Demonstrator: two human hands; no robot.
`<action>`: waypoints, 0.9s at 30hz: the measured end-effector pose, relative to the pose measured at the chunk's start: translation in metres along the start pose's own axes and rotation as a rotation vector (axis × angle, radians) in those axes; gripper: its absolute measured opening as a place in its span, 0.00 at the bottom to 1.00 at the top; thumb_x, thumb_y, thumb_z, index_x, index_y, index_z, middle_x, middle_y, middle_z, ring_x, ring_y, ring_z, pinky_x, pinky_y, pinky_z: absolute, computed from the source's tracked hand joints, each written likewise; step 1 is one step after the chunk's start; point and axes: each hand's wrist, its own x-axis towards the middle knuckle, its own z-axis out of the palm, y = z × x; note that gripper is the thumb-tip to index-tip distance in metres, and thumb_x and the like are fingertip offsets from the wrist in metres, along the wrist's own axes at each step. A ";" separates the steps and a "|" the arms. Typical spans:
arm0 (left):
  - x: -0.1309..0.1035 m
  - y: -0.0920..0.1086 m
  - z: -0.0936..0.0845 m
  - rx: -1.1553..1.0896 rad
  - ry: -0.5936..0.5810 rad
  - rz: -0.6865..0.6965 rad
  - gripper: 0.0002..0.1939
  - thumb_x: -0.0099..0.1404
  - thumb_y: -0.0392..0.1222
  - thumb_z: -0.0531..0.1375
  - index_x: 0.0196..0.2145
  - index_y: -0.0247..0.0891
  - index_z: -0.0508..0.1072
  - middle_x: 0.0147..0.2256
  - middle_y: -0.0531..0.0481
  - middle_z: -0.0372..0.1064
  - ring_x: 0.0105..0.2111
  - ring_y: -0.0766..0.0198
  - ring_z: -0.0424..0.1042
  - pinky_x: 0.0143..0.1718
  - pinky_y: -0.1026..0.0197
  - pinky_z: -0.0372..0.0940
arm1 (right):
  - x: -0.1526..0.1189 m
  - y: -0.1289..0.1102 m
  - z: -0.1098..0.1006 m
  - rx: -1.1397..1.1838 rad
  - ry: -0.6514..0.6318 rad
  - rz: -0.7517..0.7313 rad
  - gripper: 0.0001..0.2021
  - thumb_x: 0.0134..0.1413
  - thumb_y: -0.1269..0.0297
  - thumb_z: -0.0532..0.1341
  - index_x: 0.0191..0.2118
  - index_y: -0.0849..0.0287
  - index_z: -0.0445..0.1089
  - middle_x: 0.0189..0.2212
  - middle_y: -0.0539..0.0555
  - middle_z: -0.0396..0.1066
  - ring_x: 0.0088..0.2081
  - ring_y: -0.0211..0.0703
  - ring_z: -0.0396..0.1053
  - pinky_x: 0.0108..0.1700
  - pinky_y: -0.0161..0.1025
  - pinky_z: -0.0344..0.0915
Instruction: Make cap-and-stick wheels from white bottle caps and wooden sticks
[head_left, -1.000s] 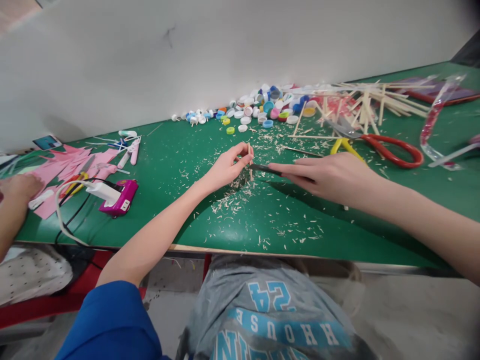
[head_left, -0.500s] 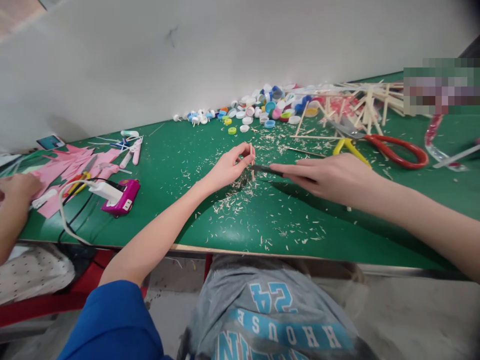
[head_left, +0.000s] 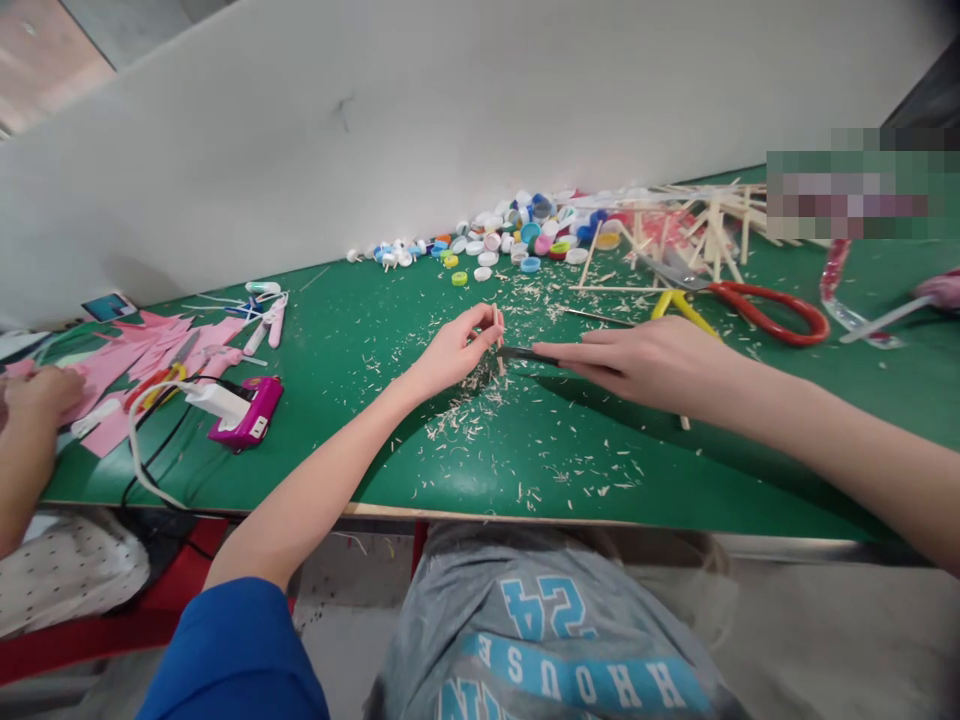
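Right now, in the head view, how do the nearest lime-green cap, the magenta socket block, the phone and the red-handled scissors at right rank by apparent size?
1. Red-handled scissors
2. Magenta socket block
3. Phone
4. Lime-green cap

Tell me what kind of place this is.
Probably a craft workspace: the long green table carries scattered pale wood shavings, a heap of colourful round plastic caps, and red-handled metal scissors.
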 end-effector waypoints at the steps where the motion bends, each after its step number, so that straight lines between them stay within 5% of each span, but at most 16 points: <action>1: 0.000 0.000 0.000 0.001 0.002 -0.001 0.13 0.75 0.53 0.52 0.38 0.42 0.65 0.37 0.49 0.71 0.39 0.61 0.70 0.46 0.55 0.68 | 0.000 0.000 0.000 -0.021 0.007 0.006 0.22 0.74 0.55 0.46 0.64 0.42 0.70 0.31 0.50 0.76 0.23 0.34 0.59 0.25 0.37 0.43; 9: -0.001 0.002 0.000 0.006 0.020 -0.016 0.11 0.75 0.50 0.53 0.39 0.41 0.66 0.38 0.49 0.71 0.40 0.62 0.71 0.47 0.55 0.68 | 0.005 -0.002 -0.001 -0.056 0.023 0.021 0.23 0.73 0.56 0.46 0.65 0.41 0.68 0.28 0.48 0.74 0.21 0.33 0.53 0.24 0.36 0.41; 18: 0.000 0.005 0.001 -0.006 0.009 -0.022 0.13 0.75 0.52 0.52 0.40 0.41 0.65 0.38 0.48 0.71 0.39 0.62 0.72 0.46 0.55 0.69 | 0.000 -0.001 0.001 0.052 -0.068 -0.089 0.23 0.73 0.57 0.47 0.65 0.47 0.69 0.31 0.51 0.76 0.23 0.33 0.62 0.24 0.36 0.46; 27: 0.000 0.002 0.001 -0.006 0.006 -0.021 0.16 0.75 0.56 0.52 0.39 0.41 0.66 0.38 0.48 0.71 0.40 0.61 0.70 0.47 0.54 0.67 | 0.001 -0.007 -0.001 -0.055 0.040 -0.004 0.23 0.73 0.58 0.46 0.66 0.42 0.67 0.29 0.48 0.74 0.22 0.33 0.56 0.23 0.35 0.43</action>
